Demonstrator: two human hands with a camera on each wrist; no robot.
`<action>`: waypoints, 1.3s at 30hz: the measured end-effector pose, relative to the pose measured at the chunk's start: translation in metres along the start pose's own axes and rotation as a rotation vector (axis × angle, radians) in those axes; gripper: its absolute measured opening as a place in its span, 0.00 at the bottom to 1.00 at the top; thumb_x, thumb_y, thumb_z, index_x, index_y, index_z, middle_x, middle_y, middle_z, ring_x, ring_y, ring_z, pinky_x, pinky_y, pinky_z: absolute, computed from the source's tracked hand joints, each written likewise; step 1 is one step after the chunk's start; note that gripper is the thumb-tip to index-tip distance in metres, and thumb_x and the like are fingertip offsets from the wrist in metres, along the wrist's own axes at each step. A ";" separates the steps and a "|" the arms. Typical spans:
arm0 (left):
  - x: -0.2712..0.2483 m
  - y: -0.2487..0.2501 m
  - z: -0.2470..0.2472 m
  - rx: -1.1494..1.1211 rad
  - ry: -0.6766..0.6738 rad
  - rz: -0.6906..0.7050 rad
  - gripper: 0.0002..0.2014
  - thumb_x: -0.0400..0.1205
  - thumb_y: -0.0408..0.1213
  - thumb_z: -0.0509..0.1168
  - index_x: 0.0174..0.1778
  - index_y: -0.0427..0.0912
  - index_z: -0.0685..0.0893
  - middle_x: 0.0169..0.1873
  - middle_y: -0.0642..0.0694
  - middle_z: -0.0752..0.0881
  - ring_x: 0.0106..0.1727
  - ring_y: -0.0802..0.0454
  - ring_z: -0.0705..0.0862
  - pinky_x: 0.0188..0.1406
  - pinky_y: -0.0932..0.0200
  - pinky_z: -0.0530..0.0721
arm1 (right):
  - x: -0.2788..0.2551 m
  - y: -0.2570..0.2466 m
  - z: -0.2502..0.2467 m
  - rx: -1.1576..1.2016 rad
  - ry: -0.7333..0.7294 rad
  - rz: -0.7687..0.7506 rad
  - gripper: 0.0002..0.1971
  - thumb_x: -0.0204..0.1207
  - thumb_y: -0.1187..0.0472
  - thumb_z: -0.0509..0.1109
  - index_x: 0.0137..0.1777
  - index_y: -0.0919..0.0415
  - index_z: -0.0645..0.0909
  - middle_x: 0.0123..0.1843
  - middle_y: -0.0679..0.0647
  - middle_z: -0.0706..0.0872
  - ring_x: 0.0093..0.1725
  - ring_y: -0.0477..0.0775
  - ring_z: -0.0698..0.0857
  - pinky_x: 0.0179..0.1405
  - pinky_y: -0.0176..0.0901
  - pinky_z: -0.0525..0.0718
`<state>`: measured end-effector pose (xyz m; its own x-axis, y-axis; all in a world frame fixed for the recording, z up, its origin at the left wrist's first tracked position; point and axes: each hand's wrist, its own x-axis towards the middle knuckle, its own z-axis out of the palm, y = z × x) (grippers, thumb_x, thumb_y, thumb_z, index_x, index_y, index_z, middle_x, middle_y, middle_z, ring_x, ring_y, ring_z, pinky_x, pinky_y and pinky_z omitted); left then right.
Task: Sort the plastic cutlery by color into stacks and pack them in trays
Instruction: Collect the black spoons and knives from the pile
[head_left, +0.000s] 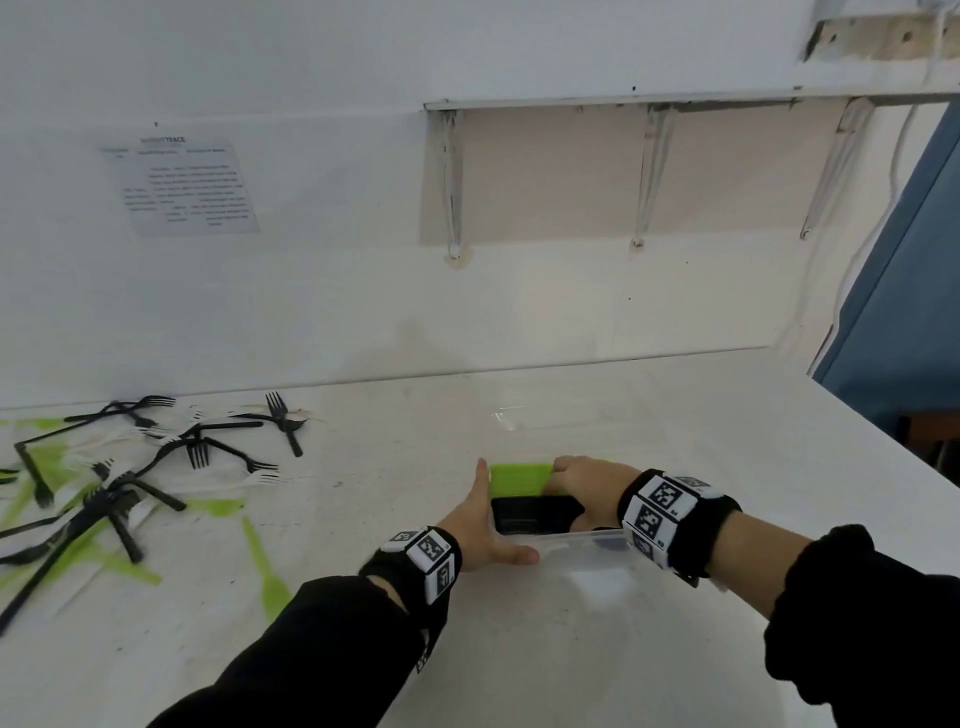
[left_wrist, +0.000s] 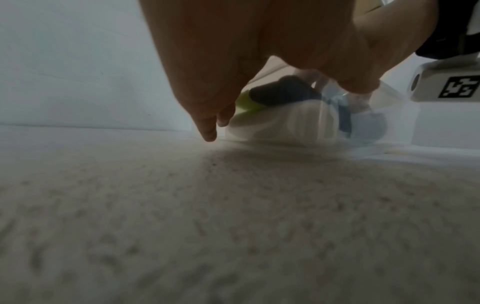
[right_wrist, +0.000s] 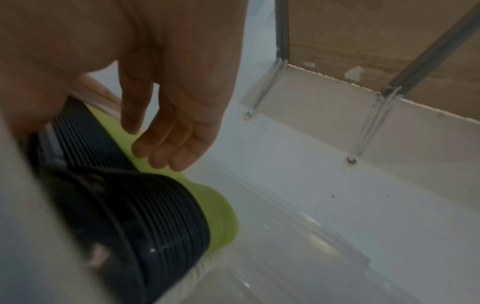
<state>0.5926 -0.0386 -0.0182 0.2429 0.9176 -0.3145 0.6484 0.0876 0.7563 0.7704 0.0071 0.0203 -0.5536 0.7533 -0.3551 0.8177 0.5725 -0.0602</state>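
On the white counter (head_left: 649, 415), near its middle, a clear plastic tray (head_left: 582, 545) is placed; its walls are nearly invisible in the head view and only its near rim and far edge can be traced. Inside the tray, a green stack (head_left: 519, 478) of nested cutlery lies at the far side and a black stack (head_left: 535, 512) lies just in front of it, the two touching. A white stack (left_wrist: 272, 121) is discernible only in the left wrist view, blurred behind the tray wall.

The left hand (head_left: 480, 525) is laid against the tray's left side with fingers straight and pressed together, thumb along the near rim. The right hand (head_left: 584, 480) is placed over the right end of the stacks; in the right wrist view its fingers (right_wrist: 168, 148) are held together, slightly bent, tips resting on the green stack. Whether the thumb is gripping cannot be told, as it is hidden.

At the left of the counter, loose forks (head_left: 156, 467) in black, white and green are scattered in a pile, partly cut off by the frame edge. Text on a wall sheet (head_left: 187, 187) is illegible.
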 end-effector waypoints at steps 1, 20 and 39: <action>0.000 0.000 0.000 -0.012 -0.003 0.008 0.64 0.71 0.42 0.77 0.77 0.40 0.24 0.82 0.47 0.54 0.80 0.55 0.58 0.62 0.75 0.57 | -0.001 0.001 0.000 0.012 0.002 0.014 0.33 0.72 0.58 0.73 0.77 0.57 0.67 0.71 0.59 0.70 0.71 0.60 0.71 0.69 0.52 0.74; -0.003 0.000 0.010 -0.159 0.048 -0.058 0.51 0.78 0.59 0.63 0.81 0.44 0.34 0.82 0.42 0.57 0.81 0.48 0.61 0.74 0.62 0.60 | -0.045 0.092 -0.013 0.400 0.348 0.739 0.24 0.83 0.61 0.56 0.79 0.62 0.63 0.79 0.61 0.66 0.77 0.62 0.67 0.75 0.49 0.67; 0.035 0.017 0.061 -0.191 0.321 -0.100 0.09 0.85 0.30 0.48 0.54 0.37 0.73 0.55 0.35 0.79 0.53 0.48 0.75 0.52 0.60 0.69 | -0.089 0.141 0.041 0.481 0.222 0.912 0.17 0.84 0.66 0.55 0.70 0.68 0.73 0.72 0.60 0.76 0.72 0.57 0.76 0.64 0.38 0.75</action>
<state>0.6559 -0.0287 -0.0515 -0.0723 0.9729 -0.2197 0.5038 0.2257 0.8338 0.9414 0.0078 0.0046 0.3260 0.9039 -0.2769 0.8883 -0.3931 -0.2373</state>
